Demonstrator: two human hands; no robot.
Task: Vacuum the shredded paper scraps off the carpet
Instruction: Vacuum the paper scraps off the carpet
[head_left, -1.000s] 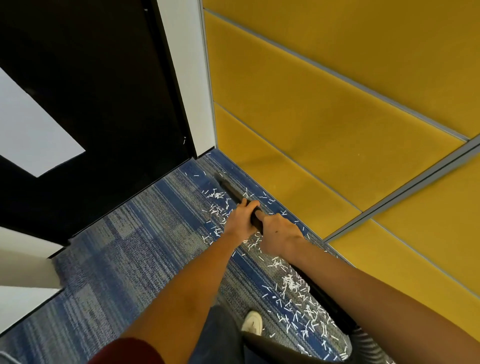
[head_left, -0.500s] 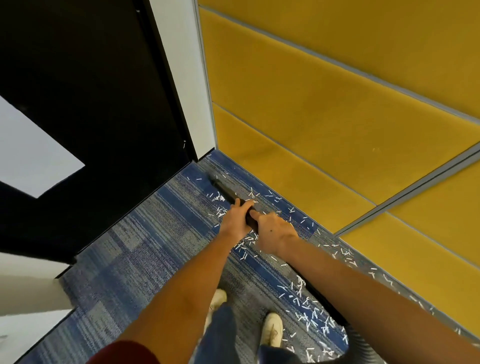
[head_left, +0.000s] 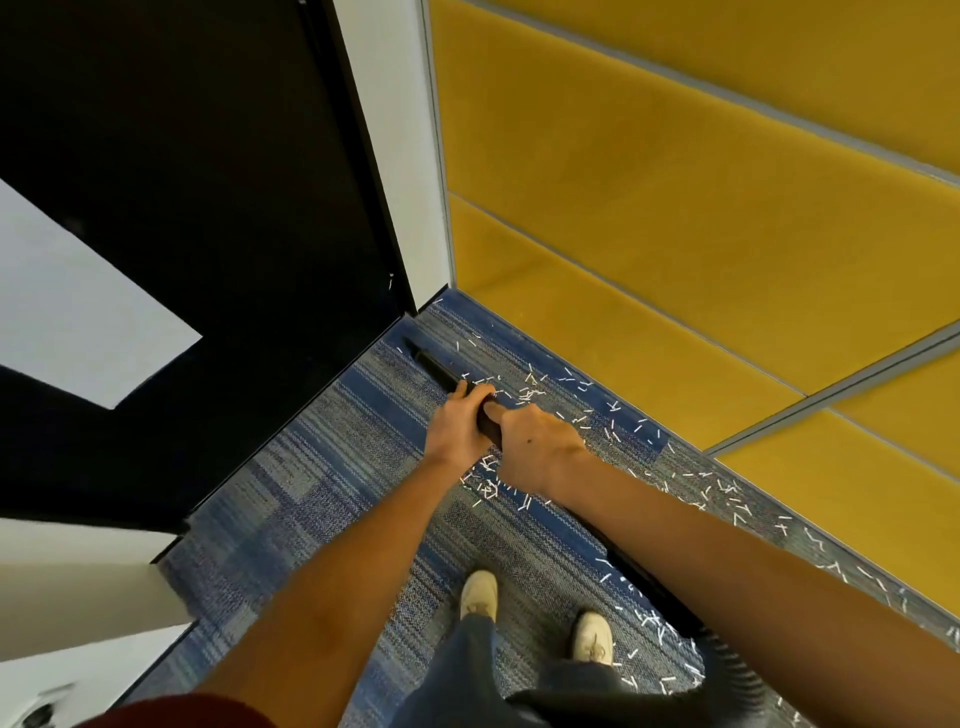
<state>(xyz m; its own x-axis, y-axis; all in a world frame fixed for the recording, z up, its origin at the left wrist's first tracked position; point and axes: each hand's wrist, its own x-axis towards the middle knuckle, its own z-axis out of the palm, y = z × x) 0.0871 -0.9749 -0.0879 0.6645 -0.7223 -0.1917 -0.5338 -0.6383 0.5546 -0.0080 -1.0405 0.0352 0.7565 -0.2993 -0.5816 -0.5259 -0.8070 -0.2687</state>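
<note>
Blue carpet (head_left: 322, 483) meets a yellow wall (head_left: 675, 234) at 2 o'clock, and left hand (head_left: 460, 428) and right hand (head_left: 535, 447), side by side, grip the wand (head_left: 434, 366) pointing to 11 o'clock, with scraps (head_left: 530, 392) strewn around.

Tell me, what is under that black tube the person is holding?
Blue-grey carpet, with white paper scraps scattered along both sides of the black tube. The left hand grips it ahead of the right hand. Any scraps directly beneath the tube and hands are covered.

A dark red sleeve (head_left: 171, 714), bare forearms (head_left: 337, 571), dark grey-blue trousers (head_left: 467, 670) — and cream lace-up shoes (head_left: 592, 636).
</note>
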